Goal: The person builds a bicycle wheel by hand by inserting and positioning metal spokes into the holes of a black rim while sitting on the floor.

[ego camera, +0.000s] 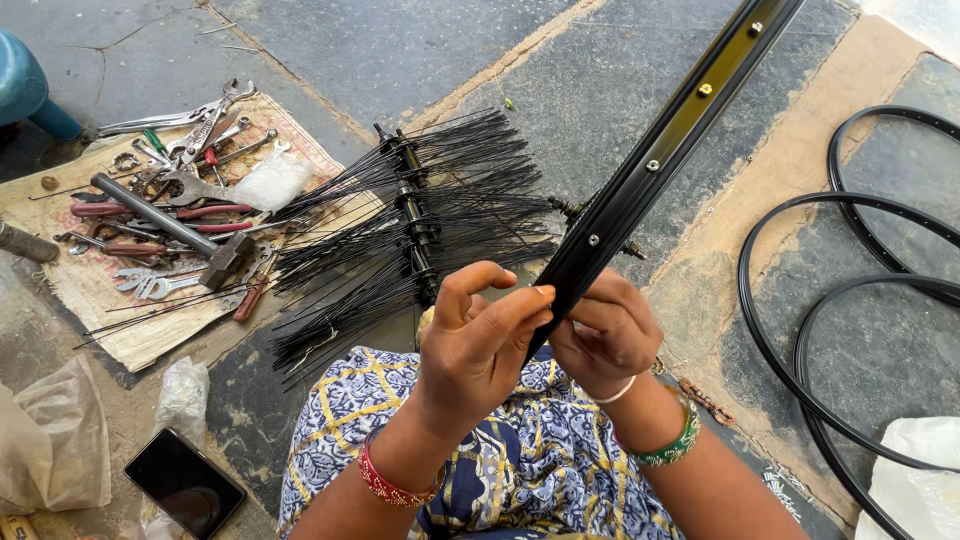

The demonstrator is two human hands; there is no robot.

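A black bicycle wheel rim (pixel 668 140) runs diagonally from the top right down to my lap. My left hand (pixel 480 345) grips its lower part, thumb and fingers pinched on the rim's edge. Just behind the rim, my right hand (pixel 607 335) is curled around its lower end, fingers tucked at the inner side. Small nipples stick out of the rim's holes. A stack of hubs with black spokes (pixel 415 215) fanned out lies on the floor right in front of my hands.
To the left, a sack mat (pixel 95 300) holds spanners, pliers, a hammer (pixel 165 225) and a plastic bag. A phone (pixel 184 483) lies at lower left. Bare black rims (pixel 850 290) lie on the floor at right. A blue stool (pixel 25 90) stands at top left.
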